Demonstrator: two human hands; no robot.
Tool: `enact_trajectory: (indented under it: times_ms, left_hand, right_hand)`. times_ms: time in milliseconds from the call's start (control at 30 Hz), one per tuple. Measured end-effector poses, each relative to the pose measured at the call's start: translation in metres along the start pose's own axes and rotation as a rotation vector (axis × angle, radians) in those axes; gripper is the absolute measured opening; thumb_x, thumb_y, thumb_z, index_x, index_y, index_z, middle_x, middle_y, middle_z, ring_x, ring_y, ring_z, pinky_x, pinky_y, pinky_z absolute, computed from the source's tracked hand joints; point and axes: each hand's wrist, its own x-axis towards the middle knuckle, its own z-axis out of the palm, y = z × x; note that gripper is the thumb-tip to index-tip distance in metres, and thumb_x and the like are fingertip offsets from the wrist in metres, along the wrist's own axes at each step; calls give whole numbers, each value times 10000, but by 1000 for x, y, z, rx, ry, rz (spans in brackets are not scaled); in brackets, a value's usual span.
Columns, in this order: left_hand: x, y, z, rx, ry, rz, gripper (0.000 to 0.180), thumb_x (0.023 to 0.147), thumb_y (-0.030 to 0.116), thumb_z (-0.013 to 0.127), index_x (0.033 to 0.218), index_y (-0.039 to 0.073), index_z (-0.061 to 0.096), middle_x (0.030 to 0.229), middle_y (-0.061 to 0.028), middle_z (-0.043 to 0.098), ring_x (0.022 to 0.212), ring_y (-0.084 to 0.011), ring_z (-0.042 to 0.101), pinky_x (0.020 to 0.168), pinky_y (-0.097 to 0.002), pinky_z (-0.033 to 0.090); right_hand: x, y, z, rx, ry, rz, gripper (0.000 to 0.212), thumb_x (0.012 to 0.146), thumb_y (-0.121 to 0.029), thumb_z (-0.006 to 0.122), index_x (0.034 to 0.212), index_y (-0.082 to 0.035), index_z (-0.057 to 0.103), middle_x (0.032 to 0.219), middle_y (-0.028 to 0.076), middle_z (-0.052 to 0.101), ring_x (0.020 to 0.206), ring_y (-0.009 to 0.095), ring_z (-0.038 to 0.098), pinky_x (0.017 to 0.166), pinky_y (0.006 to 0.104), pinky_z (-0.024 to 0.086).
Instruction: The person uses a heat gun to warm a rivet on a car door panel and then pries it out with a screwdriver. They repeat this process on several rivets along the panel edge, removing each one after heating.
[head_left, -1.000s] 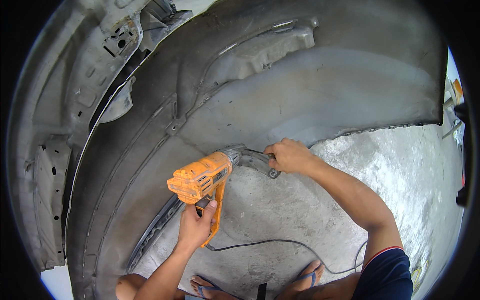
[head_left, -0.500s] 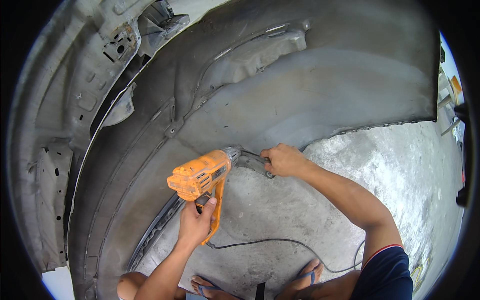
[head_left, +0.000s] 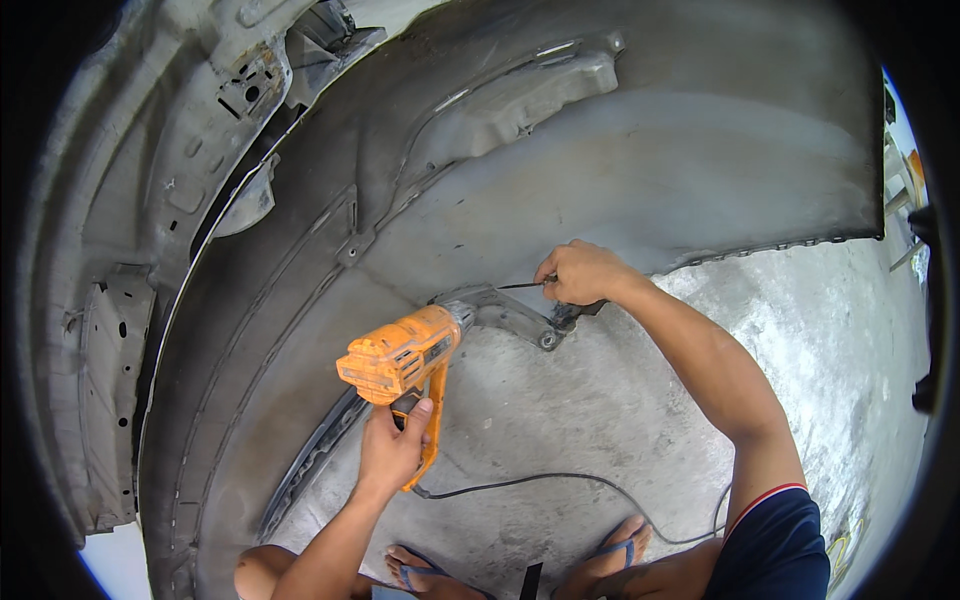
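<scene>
My left hand [head_left: 392,450] is wrapped round the handle of an orange heat gun [head_left: 395,352]. Its metal nozzle [head_left: 463,314] points at a grey bracket-like part [head_left: 505,312] on the edge of a large grey bumper-like panel [head_left: 640,170]. Above that bracket, my right hand [head_left: 582,272] pinches a thin dark rod-like tool [head_left: 520,286]. The rod's tip reaches left toward the panel near the nozzle. Whether the tip touches the panel, I cannot tell, and the tool's handle is hidden in my fingers.
A grey perforated body panel [head_left: 190,190] stands along the left. From the heat gun a black cord [head_left: 540,479] runs over the concrete floor [head_left: 560,420] past my sandalled feet. Raised ribs and a moulded box shape [head_left: 550,95] mark the panel's inner face.
My right hand has moved slightly up and right, off the bracket's end, so the bracket and the thin rod show more plainly. The heat gun has hardly moved.
</scene>
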Motion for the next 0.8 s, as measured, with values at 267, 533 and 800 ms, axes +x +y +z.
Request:
enact_trajectory:
  times_ms: [267, 533, 800]
  left_hand:
    - [5, -2, -4, 5, -37, 57, 510, 1029, 417, 696, 1202, -52, 598, 864, -116, 729, 683, -177, 705, 628, -345, 559]
    - [10, -2, -5, 19, -60, 29, 508, 1031, 415, 689, 1220, -47, 595, 833, -109, 725, 682, -185, 701, 655, -353, 557]
    - [13, 0, -5, 6, -92, -22, 382, 1060, 313, 669, 1227, -11, 552, 918, -58, 656, 696, -121, 635, 637, -291, 514]
  right_hand:
    - [11, -2, 0, 39, -45, 1, 383, 869, -306, 707, 1218, -182, 802, 1183, 146, 773, 1200, 362, 670, 1023, 460, 547]
    - [20, 4, -1, 94, -60, -19, 396, 837, -284, 695, 1186, -136, 810, 1096, 159, 790, 1132, 371, 698, 998, 443, 550]
    - [26, 1, -7, 70, -92, -88, 401, 826, -238, 692, 1178, -78, 798, 1086, 194, 787, 1067, 371, 725, 968, 423, 558]
